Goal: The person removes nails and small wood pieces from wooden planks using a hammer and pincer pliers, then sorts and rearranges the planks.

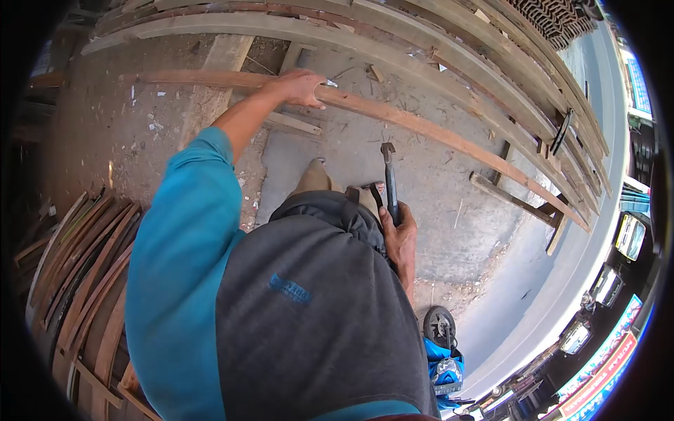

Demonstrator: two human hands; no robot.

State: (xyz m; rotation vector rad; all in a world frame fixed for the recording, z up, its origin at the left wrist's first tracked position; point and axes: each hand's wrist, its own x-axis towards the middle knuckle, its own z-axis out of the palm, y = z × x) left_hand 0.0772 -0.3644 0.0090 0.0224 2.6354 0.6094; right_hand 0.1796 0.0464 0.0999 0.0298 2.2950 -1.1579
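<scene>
My left hand [300, 88] is closed over a long reddish wooden beam [421, 126], gripping it from above with the fingers curled round its edges. A small pale, shiny spot shows by the fingertips; I cannot make out what it is. Low near my waist, my right hand [400, 238] is wrapped round the dark handle of a hammer [390, 175]. The hammer points away from me with its metal head up, apart from the beam.
Long timber beams [351, 35] lie stacked beyond my left hand. Short wood pieces [511, 198] support the beam's right end. Curved-looking planks [84, 281] are piled at lower left. A motorcycle [442, 351] stands behind on my right, beside a road [562, 281] with parked vehicles.
</scene>
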